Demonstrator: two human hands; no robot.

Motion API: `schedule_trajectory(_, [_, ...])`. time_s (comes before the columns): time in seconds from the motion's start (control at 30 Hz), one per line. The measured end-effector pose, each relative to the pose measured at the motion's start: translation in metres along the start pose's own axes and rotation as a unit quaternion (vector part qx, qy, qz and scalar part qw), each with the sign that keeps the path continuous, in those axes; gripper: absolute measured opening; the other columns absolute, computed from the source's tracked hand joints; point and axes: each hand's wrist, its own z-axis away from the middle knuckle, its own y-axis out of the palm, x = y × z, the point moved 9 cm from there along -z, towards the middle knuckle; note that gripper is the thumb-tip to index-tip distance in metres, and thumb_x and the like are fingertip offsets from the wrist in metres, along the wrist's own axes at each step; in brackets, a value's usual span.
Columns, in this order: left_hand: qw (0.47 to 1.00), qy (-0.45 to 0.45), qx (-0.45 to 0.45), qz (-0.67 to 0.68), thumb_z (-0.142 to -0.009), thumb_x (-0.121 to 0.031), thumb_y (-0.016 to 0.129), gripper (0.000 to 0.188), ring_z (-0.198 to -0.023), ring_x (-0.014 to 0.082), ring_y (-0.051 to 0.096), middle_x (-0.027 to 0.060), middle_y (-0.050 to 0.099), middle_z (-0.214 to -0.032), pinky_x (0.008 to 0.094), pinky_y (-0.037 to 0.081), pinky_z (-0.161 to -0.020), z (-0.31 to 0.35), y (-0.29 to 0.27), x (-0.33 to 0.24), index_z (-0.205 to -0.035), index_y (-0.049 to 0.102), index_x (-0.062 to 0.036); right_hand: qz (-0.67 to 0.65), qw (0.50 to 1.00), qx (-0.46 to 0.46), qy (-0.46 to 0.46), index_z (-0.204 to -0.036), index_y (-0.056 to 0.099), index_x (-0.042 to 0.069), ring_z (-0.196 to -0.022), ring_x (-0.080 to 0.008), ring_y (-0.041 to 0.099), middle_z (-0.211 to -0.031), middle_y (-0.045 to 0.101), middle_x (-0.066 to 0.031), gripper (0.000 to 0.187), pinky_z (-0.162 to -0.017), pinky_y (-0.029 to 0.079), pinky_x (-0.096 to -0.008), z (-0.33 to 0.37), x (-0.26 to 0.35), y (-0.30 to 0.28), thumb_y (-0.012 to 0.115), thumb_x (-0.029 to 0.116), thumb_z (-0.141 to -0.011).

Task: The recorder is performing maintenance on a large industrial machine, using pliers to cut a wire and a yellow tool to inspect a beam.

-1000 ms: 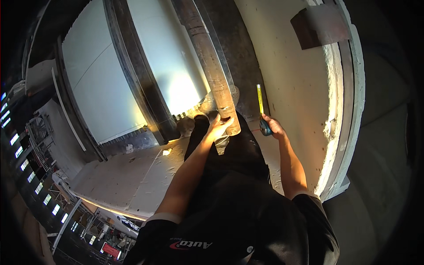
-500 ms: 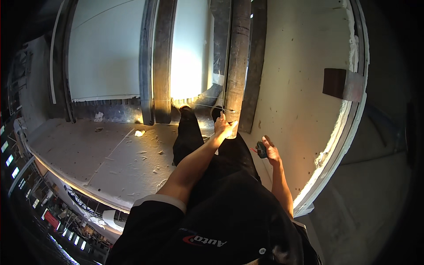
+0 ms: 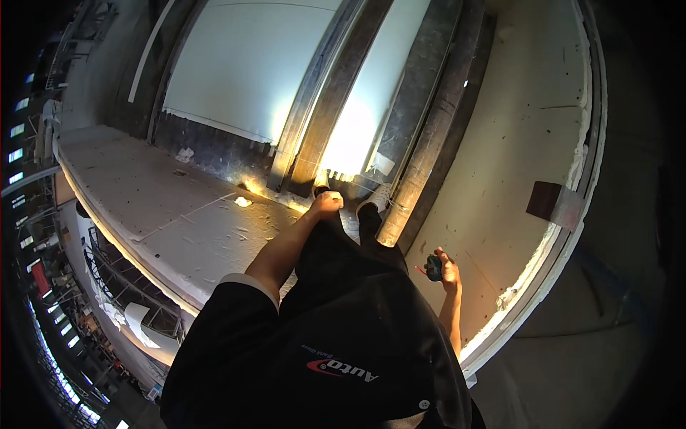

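My left hand point(image 3: 328, 204) is closed, with its fingers curled in, above my left leg near the base of the upright metal bars. Whatever it may hold is hidden. Close ahead of it a thin line point(image 3: 366, 187) runs across the bars toward a round, rust-brown pole point(image 3: 423, 171). The pole's near end stands just ahead of my right leg, apart from both hands. In my right hand point(image 3: 449, 272) is a small, dark, blocky tool point(image 3: 433, 267) with a thin red part sticking out; its exact kind cannot be made out.
Brown metal bars point(image 3: 336, 107) stand before a pale panel point(image 3: 246, 64), with a bright light between them. A white wall point(image 3: 525, 143) with a rough edge rises at the right, bearing a dark patch point(image 3: 544, 200). White scraps point(image 3: 243, 201) lie on the dusty floor point(image 3: 171, 193).
My left hand has come off the pole, moved left and closed. My right hand still holds the dark tool, slightly lower in view. The whole view has turned, so the bars now lean right.
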Motion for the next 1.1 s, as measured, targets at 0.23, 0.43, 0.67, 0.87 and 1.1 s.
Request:
schedule_trajectory(0.23, [0.927, -0.327, 0.051, 0.178, -0.093, -0.018, 0.064, 0.018, -0.078, 0.0199, 0.067, 0.0107, 0.068, -0.091, 0.0347, 0.053, -0.07, 0.05, -0.076, 0.014, -0.084, 0.065, -0.0016, -0.131, 0.986, 0.091, 0.043, -0.121, 0.061, 0.003, -0.066, -0.028, 0.069, -0.08, 0.067, -0.0124, 0.054, -0.057, 0.059, -0.0438, -0.027, -0.099, -0.037, 0.061, 0.049, -0.094])
schedule_trajectory(0.43, [0.928, -0.324, 0.014, 0.184, -0.091, -0.015, 0.065, 0.024, -0.082, 0.0191, 0.067, 0.0113, 0.069, -0.095, 0.0342, 0.055, -0.072, 0.035, -0.09, 0.02, -0.11, 0.066, -0.0003, 0.007, 0.998, -0.011, 0.065, -0.108, 0.072, 0.009, -0.069, -0.0216, 0.066, -0.077, 0.067, -0.0074, 0.028, -0.067, 0.058, -0.0393, -0.092, -0.161, -0.065, 0.067, 0.032, -0.092])
schedule_trajectory(0.67, [0.925, -0.343, 0.067, 0.147, -0.096, -0.028, 0.062, 0.03, -0.077, 0.0177, 0.068, 0.0109, 0.074, -0.093, 0.0304, 0.054, -0.07, 0.014, -0.077, 0.029, -0.106, 0.069, -0.0009, 0.017, 0.992, -0.109, -0.066, -0.106, 0.066, -0.003, -0.066, -0.0181, 0.065, -0.079, 0.065, -0.0075, 0.031, -0.06, 0.053, -0.0333, -0.008, 0.021, 0.016, 0.063, 0.023, -0.088])
schedule_trajectory(0.87, [0.927, -0.305, 0.138, 0.169, -0.098, -0.033, 0.056, 0.034, -0.079, 0.0172, 0.069, 0.0094, 0.075, -0.092, 0.0306, 0.053, -0.072, -0.004, -0.073, 0.061, -0.105, 0.069, -0.0026, 0.038, 0.993, -0.114, -0.006, -0.106, 0.068, 0.0, -0.069, -0.018, 0.063, -0.084, 0.068, -0.0096, 0.036, -0.062, 0.05, -0.0326, 0.017, -0.014, 0.022, 0.069, 0.028, -0.084])
schedule_trajectory(1.1, [0.792, -0.462, 0.137, 0.375, -0.097, -0.052, 0.052, 0.05, -0.102, 0.0222, 0.069, 0.0086, 0.072, -0.109, 0.0491, 0.051, -0.084, -0.018, -0.062, 0.085, -0.122, 0.06, -0.0101, 0.04, 0.96, -0.276, -0.029, -0.111, 0.063, 0.002, -0.066, -0.0198, 0.064, -0.084, 0.067, -0.0071, 0.032, -0.06, 0.053, -0.0322, 0.077, -0.114, 0.048, 0.067, 0.024, -0.088])
